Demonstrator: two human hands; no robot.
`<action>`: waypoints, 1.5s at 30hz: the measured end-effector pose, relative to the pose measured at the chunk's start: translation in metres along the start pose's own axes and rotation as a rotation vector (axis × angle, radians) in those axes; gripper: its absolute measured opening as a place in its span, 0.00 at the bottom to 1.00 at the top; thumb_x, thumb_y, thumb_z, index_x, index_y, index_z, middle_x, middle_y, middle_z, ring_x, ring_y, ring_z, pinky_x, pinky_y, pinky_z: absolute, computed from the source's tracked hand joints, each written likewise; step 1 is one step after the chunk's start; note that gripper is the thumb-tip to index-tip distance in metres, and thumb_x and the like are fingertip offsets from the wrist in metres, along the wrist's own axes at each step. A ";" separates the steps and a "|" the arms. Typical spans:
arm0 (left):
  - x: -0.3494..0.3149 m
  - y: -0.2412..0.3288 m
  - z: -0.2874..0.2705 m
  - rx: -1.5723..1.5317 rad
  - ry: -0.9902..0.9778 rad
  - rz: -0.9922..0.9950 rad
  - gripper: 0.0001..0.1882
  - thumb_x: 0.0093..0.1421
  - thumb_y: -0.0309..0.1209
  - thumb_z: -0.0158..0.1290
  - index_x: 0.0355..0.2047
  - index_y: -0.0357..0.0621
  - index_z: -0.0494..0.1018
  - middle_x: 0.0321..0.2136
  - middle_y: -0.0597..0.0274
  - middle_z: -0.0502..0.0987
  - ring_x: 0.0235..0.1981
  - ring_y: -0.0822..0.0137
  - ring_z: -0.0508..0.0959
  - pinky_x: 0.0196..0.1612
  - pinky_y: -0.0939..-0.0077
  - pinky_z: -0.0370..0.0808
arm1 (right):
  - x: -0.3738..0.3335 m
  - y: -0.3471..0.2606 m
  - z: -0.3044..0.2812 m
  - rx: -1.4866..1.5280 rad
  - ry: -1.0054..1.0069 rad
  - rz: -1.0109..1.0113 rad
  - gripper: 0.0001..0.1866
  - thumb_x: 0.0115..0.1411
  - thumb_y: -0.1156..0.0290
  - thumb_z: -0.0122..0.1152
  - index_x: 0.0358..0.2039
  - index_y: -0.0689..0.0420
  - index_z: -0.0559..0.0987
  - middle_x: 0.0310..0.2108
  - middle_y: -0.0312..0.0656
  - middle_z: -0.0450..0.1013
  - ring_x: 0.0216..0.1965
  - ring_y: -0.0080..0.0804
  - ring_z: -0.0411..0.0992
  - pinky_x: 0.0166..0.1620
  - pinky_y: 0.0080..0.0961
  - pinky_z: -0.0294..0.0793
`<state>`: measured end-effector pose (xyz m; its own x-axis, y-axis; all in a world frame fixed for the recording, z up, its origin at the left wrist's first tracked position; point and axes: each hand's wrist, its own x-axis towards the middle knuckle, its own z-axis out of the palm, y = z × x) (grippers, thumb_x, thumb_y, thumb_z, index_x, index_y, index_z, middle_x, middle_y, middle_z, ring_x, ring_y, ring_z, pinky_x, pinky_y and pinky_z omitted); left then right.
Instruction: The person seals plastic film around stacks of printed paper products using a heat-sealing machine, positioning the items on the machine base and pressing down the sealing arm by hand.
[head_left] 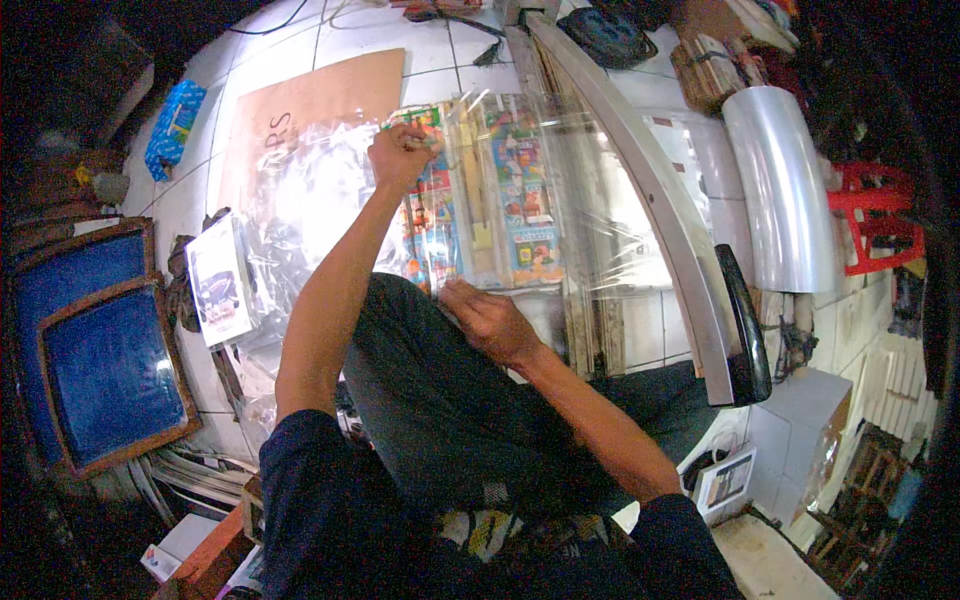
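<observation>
Head view: pinching clear film [335,185], left hand [402,157] at eleven o'clock.
Cannot tell grip of right hand [492,323]; could crease film (uneven pull).

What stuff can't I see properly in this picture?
In the head view:
Left hand: curled, so whatever it may pinch is hidden.
Colourful printed sheets: glare off the clear plastic blurs their small pictures.
Rear blue panel: the front blue panel covers part.
Red plastic thing: the silvery roll hides its left side.
</observation>
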<state>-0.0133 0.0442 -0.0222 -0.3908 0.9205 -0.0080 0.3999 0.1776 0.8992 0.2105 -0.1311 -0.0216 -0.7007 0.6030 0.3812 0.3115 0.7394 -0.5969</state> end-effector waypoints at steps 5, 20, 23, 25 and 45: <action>-0.003 -0.009 -0.005 0.190 0.026 0.070 0.30 0.45 0.30 0.71 0.47 0.37 0.71 0.31 0.51 0.81 0.34 0.62 0.82 0.39 0.66 0.79 | 0.010 0.001 0.001 0.205 -0.231 0.143 0.18 0.60 0.75 0.53 0.51 0.61 0.74 0.50 0.55 0.75 0.49 0.52 0.76 0.51 0.42 0.78; -0.055 0.016 0.025 1.039 -0.654 0.489 0.91 0.17 0.75 0.67 0.72 0.49 0.24 0.70 0.30 0.26 0.71 0.33 0.29 0.67 0.29 0.33 | 0.023 0.017 -0.031 0.445 -0.231 0.269 0.22 0.56 0.67 0.62 0.52 0.57 0.77 0.49 0.54 0.77 0.49 0.52 0.76 0.56 0.42 0.73; -0.055 0.020 0.024 1.030 -0.691 0.451 0.92 0.17 0.74 0.68 0.71 0.48 0.23 0.70 0.30 0.26 0.71 0.33 0.30 0.67 0.28 0.34 | 0.023 0.021 -0.130 0.238 0.034 0.654 0.18 0.62 0.68 0.61 0.52 0.59 0.78 0.46 0.45 0.79 0.48 0.39 0.77 0.54 0.37 0.75; -0.056 0.024 0.024 1.035 -0.696 0.451 0.92 0.17 0.73 0.69 0.71 0.46 0.24 0.70 0.30 0.28 0.71 0.32 0.31 0.67 0.28 0.36 | 0.024 0.017 -0.210 0.264 0.294 0.766 0.15 0.65 0.71 0.55 0.49 0.65 0.76 0.45 0.48 0.77 0.45 0.36 0.75 0.53 0.32 0.73; -0.057 0.025 0.025 1.128 -0.704 0.440 0.92 0.17 0.79 0.63 0.71 0.45 0.23 0.70 0.30 0.25 0.71 0.34 0.29 0.67 0.29 0.34 | -0.119 -0.004 -0.136 -0.183 -0.125 0.118 0.19 0.55 0.55 0.68 0.18 0.55 0.74 0.19 0.43 0.68 0.26 0.43 0.70 0.38 0.41 0.68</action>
<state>0.0401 0.0052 -0.0099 0.2976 0.8929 -0.3377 0.9534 -0.2965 0.0562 0.3799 -0.1655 0.0313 -0.7232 0.6549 0.2192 0.4989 0.7150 -0.4898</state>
